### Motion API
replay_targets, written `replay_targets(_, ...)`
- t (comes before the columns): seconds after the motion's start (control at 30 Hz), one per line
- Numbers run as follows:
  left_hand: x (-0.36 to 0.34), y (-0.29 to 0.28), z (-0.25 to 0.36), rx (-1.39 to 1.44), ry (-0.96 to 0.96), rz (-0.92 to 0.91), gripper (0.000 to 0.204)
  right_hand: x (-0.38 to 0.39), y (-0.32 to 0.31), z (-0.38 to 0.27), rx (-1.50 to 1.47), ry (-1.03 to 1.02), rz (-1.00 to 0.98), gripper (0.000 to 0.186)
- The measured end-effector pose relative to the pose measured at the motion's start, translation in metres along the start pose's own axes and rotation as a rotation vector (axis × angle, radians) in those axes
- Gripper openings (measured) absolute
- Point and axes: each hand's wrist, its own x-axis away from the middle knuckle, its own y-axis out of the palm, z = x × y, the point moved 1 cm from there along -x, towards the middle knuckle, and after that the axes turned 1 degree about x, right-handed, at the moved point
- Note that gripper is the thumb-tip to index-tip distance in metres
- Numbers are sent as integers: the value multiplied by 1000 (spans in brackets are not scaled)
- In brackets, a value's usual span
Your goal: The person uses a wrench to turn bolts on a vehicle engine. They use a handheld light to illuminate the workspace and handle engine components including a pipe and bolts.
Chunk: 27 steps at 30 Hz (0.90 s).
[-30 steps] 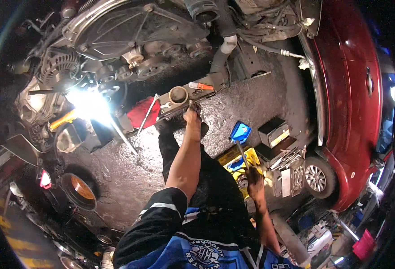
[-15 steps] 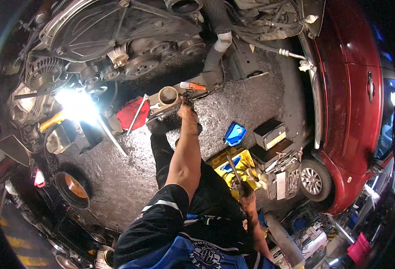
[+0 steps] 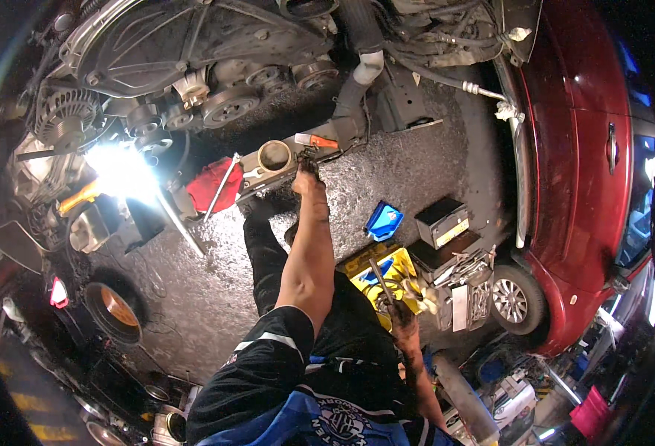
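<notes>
My left arm stretches forward to a dark cross beam [image 3: 245, 189] under the engine. Its hand, my left hand [image 3: 308, 175], is at the beam with dirty fingers bent down around something dark that I cannot make out. Just left of it stands a round tin [image 3: 274, 156], and past the fingertips lies an orange-and-white tool [image 3: 316, 141]. Further left along the beam are a small spanner [image 3: 252, 173], a red cloth [image 3: 207, 187] and a long chrome wrench [image 3: 225, 186]. Low at my right side, my blackened right hand [image 3: 401, 321] is closed around a slim metal bar-like tool [image 3: 380, 276], which points up and forward.
An engine with pulleys [image 3: 231, 108] fills the far side. A glaring work lamp [image 3: 123, 171] stands left. Near my right hand are a yellow case [image 3: 361, 260], a blue tray [image 3: 384, 221], a battery [image 3: 442, 221] and a tool tray [image 3: 480, 301]. A red car [image 3: 576, 171] stands right.
The view has shifted slightly, so most things sit a little further left. My left hand stays at the beam beside the tin; my right hand still holds the metal tool.
</notes>
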Motion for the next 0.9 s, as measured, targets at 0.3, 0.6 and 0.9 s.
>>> replay_targets(0.3,32,14,22,687,-149,62,40,-4,-1,-17,112,10,-17,29)
replay_targets(0.6,136,-69,47,-190,300,-204,45,-23,15,-37,234,-186,49,36)
replay_targets(0.9,257,-193,211,-49,165,-368,54,-58,80,-230,-299,-284,-367,26)
